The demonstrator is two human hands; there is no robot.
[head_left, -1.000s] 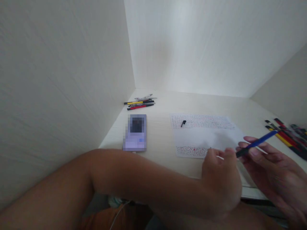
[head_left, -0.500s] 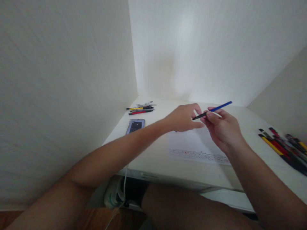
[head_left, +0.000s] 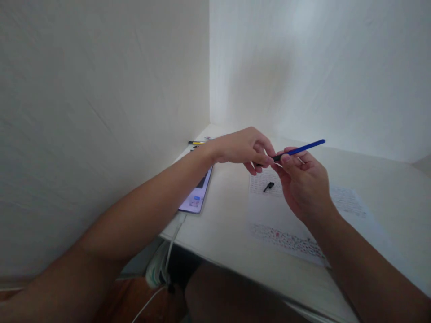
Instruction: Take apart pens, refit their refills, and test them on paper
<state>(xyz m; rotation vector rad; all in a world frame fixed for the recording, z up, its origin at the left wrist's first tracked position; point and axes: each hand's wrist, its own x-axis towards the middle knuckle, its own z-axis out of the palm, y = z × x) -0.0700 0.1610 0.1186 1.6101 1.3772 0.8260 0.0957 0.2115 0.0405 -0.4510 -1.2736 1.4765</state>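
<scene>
head view. the left hand and the right hand meet above the far part of the desk, both closed on one blue pen. the right hand pinches the barrel between thumb and fingers near its dark front section, with the blue shaft angled up and away to the right; the left hand's fingertips close on the dark tip end, so the two hands touch or nearly touch there. the pen is held in the air, clear of the sheet of paper that lies under the hands, written over in rows along its far and near edges. a small black piece, possibly a cap or clip, lies loose on the sheet just below the hands. to the left a phone lies flat near the wall with a cable running off the desk edge, and a few other pens show behind the left wrist. judged from the grip, the step in hand is work on the pen's tip end, the right hand steadying the barrel while the left acts on the tip; whether that part is being turned, pulled or pressed cannot be told. any further move there calls for a firm hold on the barrel and small, in-line finger force at the tip.
</scene>
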